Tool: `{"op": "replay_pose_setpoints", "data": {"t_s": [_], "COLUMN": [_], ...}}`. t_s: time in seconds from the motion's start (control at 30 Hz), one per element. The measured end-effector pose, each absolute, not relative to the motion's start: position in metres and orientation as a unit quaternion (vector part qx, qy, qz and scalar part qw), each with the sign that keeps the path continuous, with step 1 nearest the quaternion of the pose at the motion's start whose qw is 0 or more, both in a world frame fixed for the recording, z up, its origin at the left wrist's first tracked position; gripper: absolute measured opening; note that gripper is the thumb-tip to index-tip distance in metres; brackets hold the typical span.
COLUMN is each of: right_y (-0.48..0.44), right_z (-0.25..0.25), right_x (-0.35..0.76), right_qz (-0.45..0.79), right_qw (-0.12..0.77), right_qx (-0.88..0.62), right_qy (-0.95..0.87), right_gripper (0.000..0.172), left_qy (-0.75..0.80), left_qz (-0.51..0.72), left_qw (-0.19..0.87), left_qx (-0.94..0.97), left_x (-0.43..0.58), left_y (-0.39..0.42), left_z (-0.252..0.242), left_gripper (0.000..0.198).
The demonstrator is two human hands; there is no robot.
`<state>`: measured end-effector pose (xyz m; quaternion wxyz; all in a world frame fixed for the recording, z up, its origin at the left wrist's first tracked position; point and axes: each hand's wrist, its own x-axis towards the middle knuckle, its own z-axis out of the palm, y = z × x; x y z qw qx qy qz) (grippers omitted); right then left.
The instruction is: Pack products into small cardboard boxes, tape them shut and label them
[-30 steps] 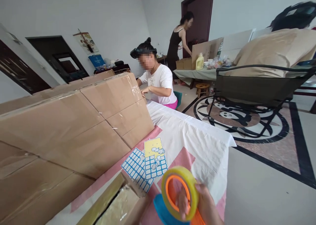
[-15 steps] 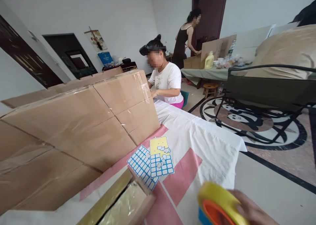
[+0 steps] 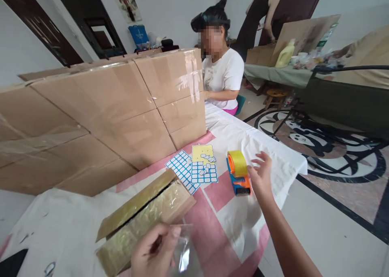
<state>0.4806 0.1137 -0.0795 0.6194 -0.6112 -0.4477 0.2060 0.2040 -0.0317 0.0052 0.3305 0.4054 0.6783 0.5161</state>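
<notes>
My left hand point(image 3: 154, 248) is closed in a pinch at the bottom of the view. Between its thumb and fingers is a sheet of clear plastic point(image 3: 184, 250); whether it is a bag or a strip I cannot tell. My right hand point(image 3: 261, 172) is open with its fingers apart, just right of a tape dispenser point(image 3: 238, 169). The dispenser, blue and orange with a yellowish roll, rests on the tablecloth; the thumb is close to the roll, contact unclear. A long cardboard box point(image 3: 146, 216) with a dark gap between its flaps lies by my left hand.
Taped cardboard boxes point(image 3: 121, 115) form a wall along the table's far side. Blue-edged label sheets point(image 3: 182, 169) and a yellow sheet point(image 3: 199, 150) lie on the pink-and-white tablecloth point(image 3: 219, 220). A person in white point(image 3: 225, 72) sits beyond; another person point(image 3: 258, 18) stands farther back.
The tape dispenser went from my right hand onto the table, and that hand opened. My left hand has come into view with the clear plastic. The camera view has shifted.
</notes>
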Motion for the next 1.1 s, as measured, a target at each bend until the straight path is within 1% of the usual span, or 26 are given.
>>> {"op": "replay_pose_setpoints", "data": {"t_s": [0.03, 0.07, 0.1, 0.13, 0.17, 0.23, 0.27, 0.3, 0.37, 0.4, 0.43, 0.47, 0.53, 0.57, 0.6, 0.67, 0.7, 0.73, 0.83, 0.9, 1.0, 1.1], "right_y": [0.1, 0.085, 0.07, 0.056, 0.043, 0.027, 0.022, 0.021, 0.023, 0.025, 0.029, 0.032, 0.04, 0.044, 0.049, 0.061, 0.068, 0.074, 0.094, 0.107, 0.127, 0.145], "right_z": [-0.074, -0.066, -0.058, -0.049, -0.039, -0.019, -0.01, -0.002, 0.011, 0.015, 0.018, 0.02, 0.022, 0.023, 0.024, 0.03, 0.035, 0.039, 0.051, 0.054, 0.045, 0.026], "right_x": [0.472, 0.46, 0.446, 0.429, 0.412, 0.379, 0.365, 0.354, 0.34, 0.337, 0.335, 0.336, 0.342, 0.347, 0.353, 0.366, 0.372, 0.376, 0.376, 0.361, 0.326, 0.294], "right_qz": [0.147, 0.117, 0.122, 0.168, 0.226, 0.323, 0.348, 0.36, 0.365, 0.366, 0.364, 0.358, 0.336, 0.324, 0.318, 0.351, 0.391, 0.44, 0.582, 0.622, 0.595, 0.511], "right_qw": [0.639, 0.651, 0.654, 0.641, 0.616, 0.561, 0.55, 0.55, 0.567, 0.573, 0.576, 0.585, 0.626, 0.653, 0.676, 0.685, 0.667, 0.639, 0.54, 0.486, 0.41, 0.33], "right_qx": [-0.6, -0.569, -0.52, -0.454, -0.384, -0.277, -0.247, -0.232, -0.231, -0.238, -0.241, -0.242, -0.253, -0.258, -0.262, -0.266, -0.259, -0.247, -0.2, -0.177, -0.19, -0.232], "right_qy": [-0.458, -0.488, -0.536, -0.596, -0.649, -0.71, -0.717, -0.717, -0.701, -0.694, -0.691, -0.686, -0.657, -0.635, -0.611, -0.58, -0.579, -0.58, -0.575, -0.588, -0.665, -0.759], "right_gripper": [0.064, 0.06, 0.054, 0.048, 0.049, 0.06, 0.056, 0.046, 0.019, 0.015, 0.015, 0.015, 0.014, 0.013, 0.012, 0.011, 0.013, 0.015, 0.02, 0.019, 0.014, 0.009], "left_qy": [0.675, 0.671, 0.666, 0.661, 0.656, 0.646, 0.647, 0.652, 0.663, 0.67, 0.676, 0.686, 0.728, 0.747, 0.755, 0.73, 0.702, 0.676, 0.647, 0.646, 0.632, 0.613], "left_qz": [0.533, 0.544, 0.549, 0.55, 0.547, 0.542, 0.544, 0.549, 0.555, 0.555, 0.551, 0.541, 0.5, 0.475, 0.451, 0.394, 0.356, 0.31, 0.181, 0.148, 0.145, 0.131], "left_qw": [0.328, 0.327, 0.328, 0.329, 0.328, 0.322, 0.317, 0.311, 0.3, 0.289, 0.272, 0.247, 0.158, 0.095, 0.021, -0.128, -0.179, -0.206, -0.191, -0.183, -0.202, -0.225], "left_qx": [0.391, 0.382, 0.383, 0.391, 0.403, 0.429, 0.43, 0.421, 0.403, 0.4, 0.407, 0.419, 0.442, 0.454, 0.475, 0.544, 0.59, 0.636, 0.715, 0.726, 0.734, 0.746], "left_x": [0.202, 0.201, 0.199, 0.197, 0.195, 0.194, 0.196, 0.198, 0.206, 0.21, 0.213, 0.214, 0.209, 0.202, 0.193, 0.169, 0.157, 0.145, 0.12, 0.113, 0.113, 0.116], "left_y": [-0.031, -0.031, -0.031, -0.031, -0.031, -0.032, -0.032, -0.034, -0.038, -0.041, -0.045, -0.049, -0.056, -0.059, -0.059, -0.055, -0.051, -0.045, -0.028, -0.022, -0.022, -0.024], "left_z": [0.005, 0.005, 0.004, 0.003, 0.002, 0.002, 0.002, 0.002, 0.003, 0.004, 0.004, 0.005, 0.005, 0.006, 0.005, 0.003, 0.0, -0.003, -0.017, -0.025, -0.032, -0.032], "left_gripper": [0.046, 0.045, 0.044, 0.043, 0.042, 0.041, 0.041, 0.042, 0.039, 0.035, 0.033, 0.035, 0.051, 0.057, 0.059, 0.056, 0.058, 0.063, 0.082, 0.084, 0.085, 0.073]}}
